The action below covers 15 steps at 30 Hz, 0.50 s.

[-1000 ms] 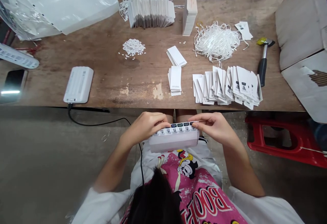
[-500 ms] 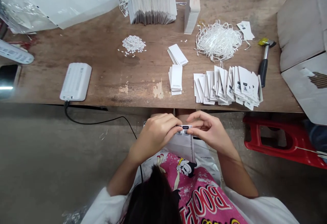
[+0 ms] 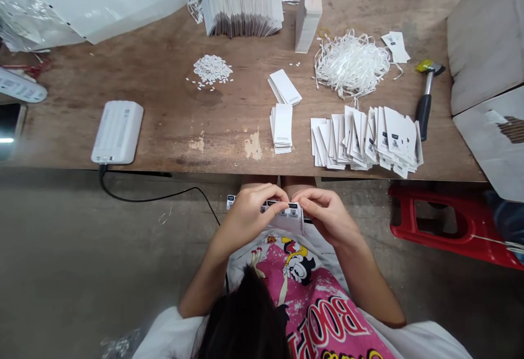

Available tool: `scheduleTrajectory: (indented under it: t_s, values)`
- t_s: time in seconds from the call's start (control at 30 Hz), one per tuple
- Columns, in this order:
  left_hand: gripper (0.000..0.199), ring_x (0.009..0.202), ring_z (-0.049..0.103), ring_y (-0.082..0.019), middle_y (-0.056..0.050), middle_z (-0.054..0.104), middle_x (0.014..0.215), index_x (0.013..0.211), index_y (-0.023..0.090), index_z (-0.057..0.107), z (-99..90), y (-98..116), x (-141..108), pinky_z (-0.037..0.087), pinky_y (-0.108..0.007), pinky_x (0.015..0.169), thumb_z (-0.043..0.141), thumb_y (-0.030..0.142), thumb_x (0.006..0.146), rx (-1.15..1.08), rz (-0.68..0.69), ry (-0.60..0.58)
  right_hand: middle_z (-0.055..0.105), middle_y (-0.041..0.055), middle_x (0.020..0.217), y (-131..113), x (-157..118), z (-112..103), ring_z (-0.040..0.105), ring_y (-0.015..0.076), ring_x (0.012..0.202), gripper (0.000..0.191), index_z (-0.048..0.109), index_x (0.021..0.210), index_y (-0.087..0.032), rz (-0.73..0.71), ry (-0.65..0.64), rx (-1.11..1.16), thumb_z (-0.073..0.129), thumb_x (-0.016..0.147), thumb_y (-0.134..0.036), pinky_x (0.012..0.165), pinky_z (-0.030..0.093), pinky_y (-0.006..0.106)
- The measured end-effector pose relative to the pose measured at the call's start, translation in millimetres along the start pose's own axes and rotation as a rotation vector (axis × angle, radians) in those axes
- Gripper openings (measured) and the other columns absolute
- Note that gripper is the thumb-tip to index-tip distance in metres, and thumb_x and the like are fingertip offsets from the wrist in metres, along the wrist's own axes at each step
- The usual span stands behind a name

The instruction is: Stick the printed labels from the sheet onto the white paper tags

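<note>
Just below the front edge of the workbench [image 3: 176,158], over the person's lap, both hands are curled nearly closed and close together. The left hand [image 3: 245,220] and the right hand [image 3: 329,217] each pinch a strip of printed tags [image 3: 282,210] between thumb and fingers. The strip sits crosswise, with its end poking out past the left hand and a pale card section [image 3: 291,221] hanging below. I can't tell exactly how the fingers grip behind the knuckles.

From here, I judge that plenty of stock is on the bench: a loose fan of printed cards [image 3: 364,139], two small stacks of plain cards [image 3: 282,128], and a long standing row of cards [image 3: 241,9]. There's also a heap of white loops [image 3: 351,64] and a mound of tiny white bits [image 3: 212,70]. (None of this tells me which pile is finished.)

The bench edge sits just ahead of the knuckles, so I'd have little room forward. Open floor lies to the left, past a black cable [image 3: 164,191], and a red stool [image 3: 450,228] stands well off to the right.
</note>
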<state>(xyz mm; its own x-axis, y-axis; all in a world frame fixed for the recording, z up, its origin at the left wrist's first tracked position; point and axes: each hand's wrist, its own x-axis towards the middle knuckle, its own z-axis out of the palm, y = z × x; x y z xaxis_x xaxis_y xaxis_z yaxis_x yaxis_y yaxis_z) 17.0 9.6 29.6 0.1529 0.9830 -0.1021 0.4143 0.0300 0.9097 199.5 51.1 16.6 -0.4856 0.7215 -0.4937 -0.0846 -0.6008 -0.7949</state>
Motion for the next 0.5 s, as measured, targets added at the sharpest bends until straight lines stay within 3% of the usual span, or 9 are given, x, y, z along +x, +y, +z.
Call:
scheduleTrajectory:
  t_s: [0.2, 0.37, 0.5]
  values:
    - [0.010, 0.074, 0.060, -0.012, 0.000, 0.068, 0.080, 0.083, 0.018, 0.064, 3.7, -3.0, -1.4, 0.046, -0.022, 0.071, 0.059, 0.025, 0.088, -0.083, -0.021, 0.005, 0.069, 0.0032, 0.072, 6.0, 0.3, 2.4, 0.059, 0.0116, 0.062, 0.022, 0.072, 0.072, -0.018, -0.039, 0.066, -0.050, 0.077, 0.071, -0.040, 0.058, 0.048, 0.023]
    - [0.013, 0.073, 0.061, -0.011, 0.001, 0.068, 0.078, 0.082, 0.018, 0.065, 5.6, -6.4, -1.3, 0.046, -0.020, 0.069, 0.061, 0.029, 0.087, -0.151, -0.061, 0.018, 0.070, 0.0004, 0.073, 11.3, 0.1, -0.8, 0.060, 0.0106, 0.061, 0.021, 0.073, 0.088, -0.022, -0.102, 0.113, -0.089, 0.078, 0.072, -0.034, 0.059, 0.048, 0.021]
    - [0.010, 0.071, 0.062, -0.011, 0.001, 0.069, 0.076, 0.081, 0.017, 0.066, 8.3, -7.6, 0.2, 0.047, -0.020, 0.068, 0.062, 0.025, 0.086, -0.184, -0.110, 0.031, 0.067, -0.0002, 0.069, 11.2, -1.6, 0.2, 0.061, 0.0117, 0.059, 0.021, 0.070, 0.090, -0.021, -0.182, 0.164, -0.211, 0.075, 0.076, -0.036, 0.056, 0.049, 0.022]
